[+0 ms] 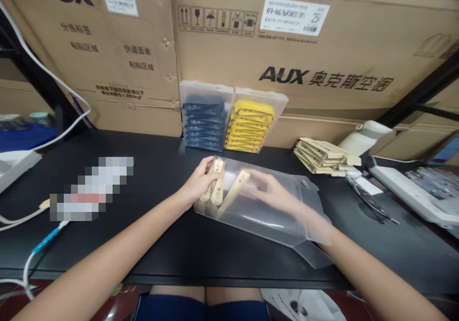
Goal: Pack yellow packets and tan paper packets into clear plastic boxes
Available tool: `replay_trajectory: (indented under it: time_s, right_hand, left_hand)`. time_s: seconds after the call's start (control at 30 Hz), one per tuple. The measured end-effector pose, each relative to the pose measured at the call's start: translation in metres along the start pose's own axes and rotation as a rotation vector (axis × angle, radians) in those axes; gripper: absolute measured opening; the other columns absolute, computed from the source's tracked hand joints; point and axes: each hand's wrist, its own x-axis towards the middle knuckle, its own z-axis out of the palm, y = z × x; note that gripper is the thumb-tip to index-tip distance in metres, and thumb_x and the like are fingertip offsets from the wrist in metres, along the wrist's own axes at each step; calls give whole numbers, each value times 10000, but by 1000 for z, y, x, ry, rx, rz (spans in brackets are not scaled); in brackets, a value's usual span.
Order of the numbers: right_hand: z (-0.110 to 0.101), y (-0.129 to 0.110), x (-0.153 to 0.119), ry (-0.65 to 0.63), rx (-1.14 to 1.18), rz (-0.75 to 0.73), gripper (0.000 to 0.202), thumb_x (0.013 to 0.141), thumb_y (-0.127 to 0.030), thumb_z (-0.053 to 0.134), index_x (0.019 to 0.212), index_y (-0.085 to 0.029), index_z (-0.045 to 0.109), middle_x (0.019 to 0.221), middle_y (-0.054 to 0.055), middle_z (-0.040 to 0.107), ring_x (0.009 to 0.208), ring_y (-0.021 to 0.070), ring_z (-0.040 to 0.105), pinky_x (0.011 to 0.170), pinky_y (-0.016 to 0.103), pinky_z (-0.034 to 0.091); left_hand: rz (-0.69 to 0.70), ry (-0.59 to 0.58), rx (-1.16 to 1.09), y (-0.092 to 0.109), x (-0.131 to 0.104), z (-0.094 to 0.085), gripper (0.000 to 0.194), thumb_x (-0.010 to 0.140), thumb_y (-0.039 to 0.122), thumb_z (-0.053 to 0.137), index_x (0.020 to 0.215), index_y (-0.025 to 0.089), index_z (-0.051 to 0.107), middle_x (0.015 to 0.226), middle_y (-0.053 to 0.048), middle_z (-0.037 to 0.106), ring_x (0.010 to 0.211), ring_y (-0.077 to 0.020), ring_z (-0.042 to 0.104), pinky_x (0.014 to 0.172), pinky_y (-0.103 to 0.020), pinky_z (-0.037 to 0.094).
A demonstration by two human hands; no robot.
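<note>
A clear plastic box (261, 221) lies on its side on the black desk, its open flap end toward the right. My left hand (196, 183) grips its closed left end, thumb on top. Inside that end, thin beige packets (217, 187) with dark lettering stand on edge. My right hand (270, 189) reaches in through the open end, slightly blurred and seen through the plastic. Its fingers are closed at the upper end of a leaning beige packet (234, 192), a little apart from the others.
Two clear boxes stand behind, one with blue packets (204, 122), one with yellow packets (250, 125). At right are a stack of beige packets (321, 156), a white bottle (364, 137), glasses (373, 204) and a white tray (412, 192). Large cartons (229, 58) line the back.
</note>
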Motion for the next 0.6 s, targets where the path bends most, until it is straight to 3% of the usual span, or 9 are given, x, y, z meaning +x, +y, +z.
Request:
replay_trajectory:
  time_s: [0.13, 0.23, 0.33, 0.43, 0.5, 0.6]
  right_hand:
    - [-3, 3, 0, 7, 144, 55, 423, 776, -322, 656, 1179, -239, 557, 1286, 72, 556, 1175, 234, 533, 1006, 420, 424]
    - [2, 11, 1, 107, 195, 76, 372, 758, -329, 673, 1099, -215, 581, 1175, 83, 619, 1060, 217, 606, 948, 410, 473]
    - [8, 18, 2, 203, 122, 62, 275, 726, -354, 696, 937, -192, 625, 1010, 71, 673, 913, 212, 650, 859, 408, 513]
    - [11, 19, 1, 212, 26, 8, 209, 741, -383, 676, 813, -188, 650, 931, 61, 685, 851, 206, 646, 801, 381, 517]
    - [10, 17, 0, 219, 4, 17, 208, 744, -392, 673, 767, -186, 649, 847, 52, 687, 762, 188, 643, 711, 341, 522]
    - [10, 8, -1, 167, 62, 146, 232, 750, -406, 667, 718, -182, 618, 534, -11, 603, 474, 126, 564, 471, 253, 459]
  left_hand:
    - [-3, 6, 14, 1, -1, 0, 487, 723, 130, 548, 1202, 156, 469, 1230, -110, 565, 1149, -239, 527, 980, -359, 395]
    - [2, 16, 4, 2, 0, 0, 493, 708, 120, 562, 1192, 143, 472, 1237, -121, 562, 1150, -245, 527, 987, -370, 389]
    - [11, 32, -15, 1, 0, -1, 498, 691, 126, 578, 1180, 148, 486, 1227, -121, 570, 1149, -254, 529, 989, -386, 387]
    - [28, 34, -11, 0, 0, -1, 501, 682, 147, 596, 1174, 152, 505, 1214, -118, 580, 1146, -259, 531, 983, -384, 393]
    - [37, 37, -8, -1, -1, -2, 503, 681, 152, 600, 1175, 155, 508, 1213, -114, 581, 1150, -255, 529, 982, -372, 394]
    - [36, 49, -3, -3, 0, -2, 499, 685, 150, 597, 1174, 154, 502, 1232, -113, 569, 1162, -249, 521, 984, -360, 392]
